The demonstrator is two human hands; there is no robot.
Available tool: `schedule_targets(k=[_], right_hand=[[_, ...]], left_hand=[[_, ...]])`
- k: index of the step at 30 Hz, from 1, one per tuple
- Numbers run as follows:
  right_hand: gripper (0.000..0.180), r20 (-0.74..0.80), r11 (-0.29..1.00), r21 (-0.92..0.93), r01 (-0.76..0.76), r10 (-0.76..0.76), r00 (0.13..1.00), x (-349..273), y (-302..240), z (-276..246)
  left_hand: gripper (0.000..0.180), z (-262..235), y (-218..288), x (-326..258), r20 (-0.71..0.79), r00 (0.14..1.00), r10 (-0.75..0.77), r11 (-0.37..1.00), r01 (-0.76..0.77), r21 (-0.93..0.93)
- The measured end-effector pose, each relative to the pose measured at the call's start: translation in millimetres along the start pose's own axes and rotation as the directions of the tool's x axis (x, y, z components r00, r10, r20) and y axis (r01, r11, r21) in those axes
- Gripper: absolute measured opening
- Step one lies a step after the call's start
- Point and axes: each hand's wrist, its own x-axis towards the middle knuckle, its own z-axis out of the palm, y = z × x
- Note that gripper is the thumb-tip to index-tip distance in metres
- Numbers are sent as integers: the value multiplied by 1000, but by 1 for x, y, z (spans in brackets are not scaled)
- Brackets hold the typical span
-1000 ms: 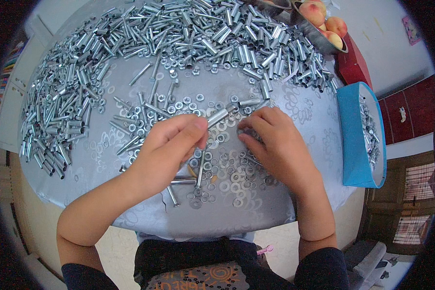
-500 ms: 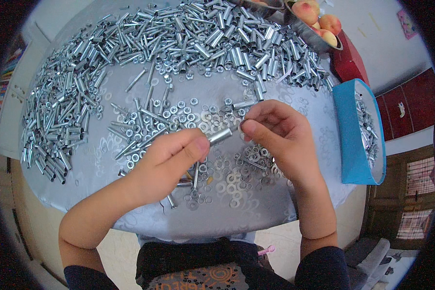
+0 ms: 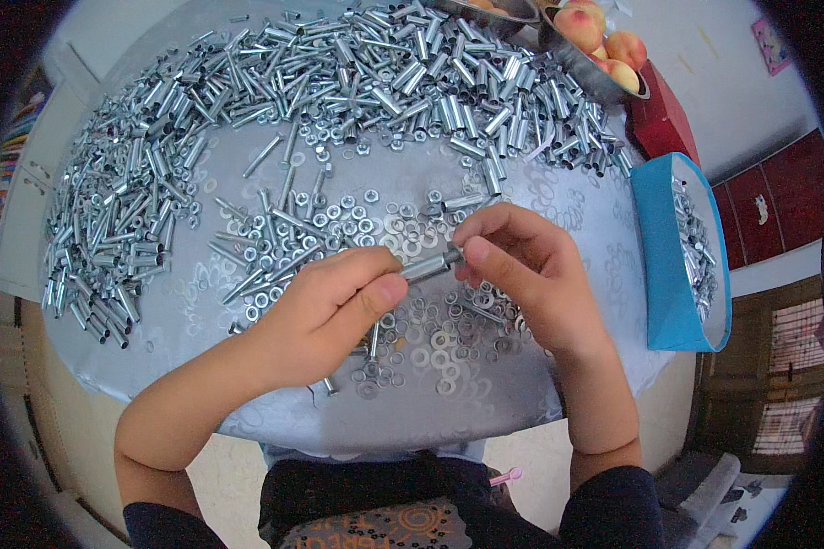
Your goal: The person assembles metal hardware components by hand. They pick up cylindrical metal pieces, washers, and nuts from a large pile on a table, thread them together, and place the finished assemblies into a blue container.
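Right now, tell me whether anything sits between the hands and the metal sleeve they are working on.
Nothing does. The left hand grips the metal sleeve directly, and the right hand pinches its far end. Loose washers lie on the table beneath, clear of the grip.

Pretty bright, even light all over, only soft shadows under the hands. Metal sleeves glint on the shiny table. Heavy fisheye bend and black corners; centre's sharp, edges soft.
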Motion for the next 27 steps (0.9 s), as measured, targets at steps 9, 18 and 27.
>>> schedule_targets(k=[9, 18, 27], right_hand=[[37, 115, 989, 102, 110, -122, 986, 0, 8, 8], [26, 158, 978, -19, 210, -204, 966, 3, 19, 14], [22, 110, 722, -561, 405, -420, 901, 1, 12, 11]], left_hand=[[19, 2, 9, -1, -23, 999, 43, 997, -41, 64], [26, 6, 11, -6, 54, 970, -236, 898, 239, -369], [21, -10, 8, 2, -209, 971, -119, 970, 69, -233]])
